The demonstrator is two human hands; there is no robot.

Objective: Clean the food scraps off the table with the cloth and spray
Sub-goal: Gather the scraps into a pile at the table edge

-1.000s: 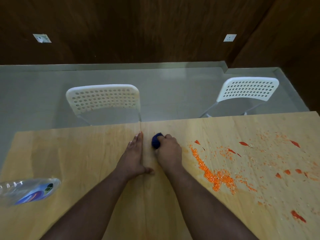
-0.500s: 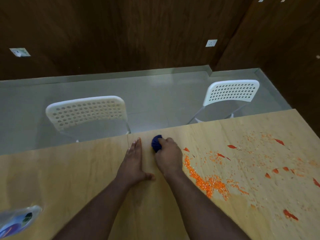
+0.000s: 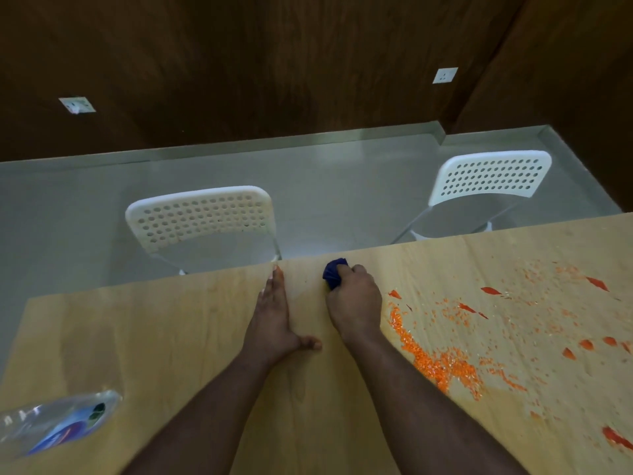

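Hands, two: the right hand (image 3: 354, 301) grips one balled blue cloth (image 3: 334, 276), the left hand (image 3: 274, 317) lies flat, fingers straight, on the table (image 3: 171, 337). One spray bottle (image 3: 58, 425) lies left; two white chairs (image 3: 202, 217) stand beyond; orange scraps (image 3: 438, 365) are past counting.

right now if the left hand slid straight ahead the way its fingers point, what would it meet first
Nothing on the table: the left hand lies flat with fingertips at the far edge, so it would leave the tabletop. Beyond, the white chair sits slightly left, probably lower; depth is unclear.

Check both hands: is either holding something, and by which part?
The right hand grips the bunched blue cloth around its near end. The left hand lies flat on the table, holding nothing.
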